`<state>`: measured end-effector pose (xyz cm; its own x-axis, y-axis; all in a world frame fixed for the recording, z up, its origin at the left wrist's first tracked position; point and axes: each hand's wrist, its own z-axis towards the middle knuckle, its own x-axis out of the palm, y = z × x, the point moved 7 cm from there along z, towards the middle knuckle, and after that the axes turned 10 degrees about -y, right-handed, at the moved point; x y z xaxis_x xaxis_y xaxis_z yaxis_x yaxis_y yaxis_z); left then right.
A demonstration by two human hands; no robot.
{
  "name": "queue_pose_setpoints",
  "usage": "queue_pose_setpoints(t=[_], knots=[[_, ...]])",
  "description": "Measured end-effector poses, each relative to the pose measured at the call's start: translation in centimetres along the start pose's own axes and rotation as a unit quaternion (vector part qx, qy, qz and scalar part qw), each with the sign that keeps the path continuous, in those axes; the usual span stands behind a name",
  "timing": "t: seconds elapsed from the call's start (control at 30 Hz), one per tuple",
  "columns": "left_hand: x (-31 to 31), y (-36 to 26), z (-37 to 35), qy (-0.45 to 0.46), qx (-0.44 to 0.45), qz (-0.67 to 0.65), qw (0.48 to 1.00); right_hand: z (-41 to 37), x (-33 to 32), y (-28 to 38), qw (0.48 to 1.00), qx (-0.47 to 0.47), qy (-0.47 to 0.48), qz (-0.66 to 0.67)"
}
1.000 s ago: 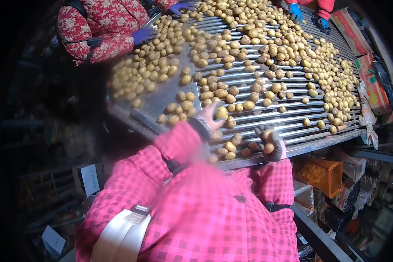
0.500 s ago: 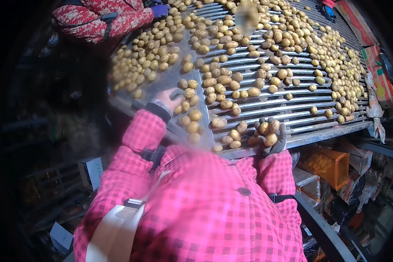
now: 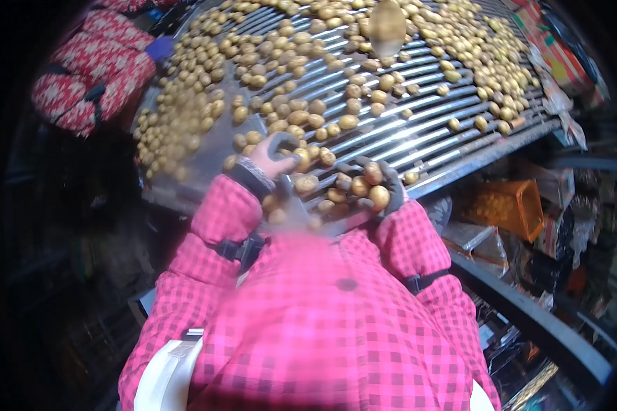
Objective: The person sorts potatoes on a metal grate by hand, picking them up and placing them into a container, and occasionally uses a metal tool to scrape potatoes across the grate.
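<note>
My left hand [image 3: 273, 157], in a dark-fingered glove, curls its thumb and fingers about a potato [image 3: 301, 159] at the edge of the metal plate. Close to it on the right, my right hand [image 3: 391, 186] is also gloved and cups several potatoes [image 3: 378, 198] against its palm and fingers. Loose potatoes [image 3: 306, 183] lie between the two hands, near my jacket. Both hands are low over the near side of the slatted metal rack [image 3: 418, 140].
Potatoes [image 3: 452, 27] spread across the rack and the smooth plate [image 3: 219, 147] on the left. Another person's purple glove [image 3: 160, 48] is at the upper left. An orange mesh bag [image 3: 524, 209] stands below the rack's edge, beside a dark metal beam [image 3: 535, 318].
The view has turned and shifted. My right hand, still holding potatoes, has come left toward my left hand. My left hand has moved to the right over the plate's edge.
</note>
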<state>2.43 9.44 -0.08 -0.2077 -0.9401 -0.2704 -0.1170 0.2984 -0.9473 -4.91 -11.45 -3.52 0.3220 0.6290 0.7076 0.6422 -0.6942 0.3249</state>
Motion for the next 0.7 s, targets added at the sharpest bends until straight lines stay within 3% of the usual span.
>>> queue_pose_setpoints(t=[0.03, 0.07, 0.13, 0.17, 0.2, 0.23, 0.27, 0.33, 0.4, 0.43, 0.47, 0.5, 0.57, 0.6, 0.7], knots=[[2.2, -0.6, -0.1, 0.020, 0.025, 0.013, 0.999, 0.0, 0.3, -0.3, 1.000, -0.011, 0.017, -0.022], [4.9, -2.0, -0.8, 0.036, 0.054, 0.085, 0.994, -0.3, 0.9, -0.5, 0.996, 0.017, 0.065, -0.051], [8.6, -6.1, -1.8, 0.066, 0.139, 0.228, 0.962, -0.9, 0.8, 0.0, 0.997, -0.022, 0.077, -0.015], [9.6, -7.1, -1.9, 0.112, 0.160, 0.209, 0.958, -1.6, 0.5, 0.5, 0.994, -0.047, 0.095, 0.016], [10.0, -7.9, -1.8, 0.118, 0.196, 0.169, 0.959, -1.9, -2.3, 1.2, 0.993, -0.115, 0.040, 0.004], [10.4, -8.6, -1.8, 0.125, 0.230, 0.124, 0.957, -3.0, -3.0, 2.2, 0.957, -0.022, 0.236, 0.168], [10.7, -9.0, -1.5, 0.137, 0.194, 0.066, 0.969, -3.2, -7.2, 3.1, 0.951, -0.146, 0.200, 0.186], [10.7, -6.9, -0.7, 0.171, 0.060, -0.018, 0.983, -9.7, -10.9, 4.9, 0.939, -0.179, 0.187, 0.226], [10.1, -2.9, 0.7, 0.166, 0.072, 0.024, 0.983, -16.0, -17.2, 5.0, 0.941, -0.232, 0.072, 0.234], [9.9, -2.5, 0.5, 0.128, 0.023, 0.022, 0.991, -19.2, -21.0, 3.9, 0.942, -0.244, -0.029, 0.231], [9.3, -1.3, 1.1, 0.137, 0.050, 0.062, 0.987, -22.8, -24.8, 2.6, 0.934, -0.248, -0.131, 0.220], [8.9, -1.4, 1.2, 0.147, 0.017, 0.118, 0.982, -26.5, -28.2, -0.1, 0.911, -0.255, -0.257, 0.197], [7.7, -1.3, 1.2, 0.109, -0.066, 0.124, 0.984, -32.6, -32.0, -6.5, 0.875, -0.275, -0.370, 0.151], [6.8, -1.0, 2.0, 0.121, -0.004, 0.204, 0.971, -35.1, -33.8, -10.0, 0.857, -0.252, -0.431, 0.128], [3.2, 0.1, 2.8, 0.058, 0.018, 0.181, 0.982, -39.2, -37.8, -18.8, 0.803, -0.104, -0.586, -0.035]])
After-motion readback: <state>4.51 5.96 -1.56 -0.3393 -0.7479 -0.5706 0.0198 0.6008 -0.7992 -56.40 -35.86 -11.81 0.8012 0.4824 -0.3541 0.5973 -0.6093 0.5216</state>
